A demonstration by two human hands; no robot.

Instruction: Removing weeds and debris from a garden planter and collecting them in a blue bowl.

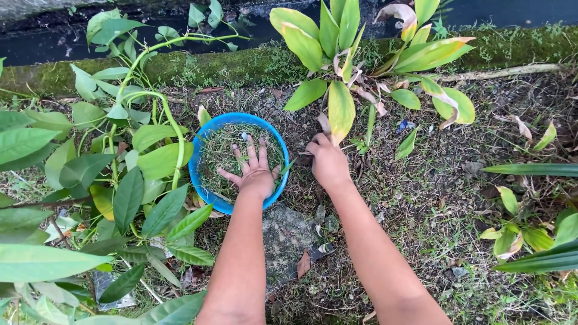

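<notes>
A round blue basin sits on the ground, filled with cut grass and weeds. My left hand hovers over its right side, palm down, fingers spread, holding nothing. My right hand is to the right of the basin, fingers closed down at the soil near the base of a yellow-green broad-leaved plant. What the fingers grip is hidden.
A leafy green shrub crowds the left side. A mossy concrete curb runs along the back with a dark drain behind it. Dry clippings cover the soil; a flat stone lies between my arms. More plants stand at right.
</notes>
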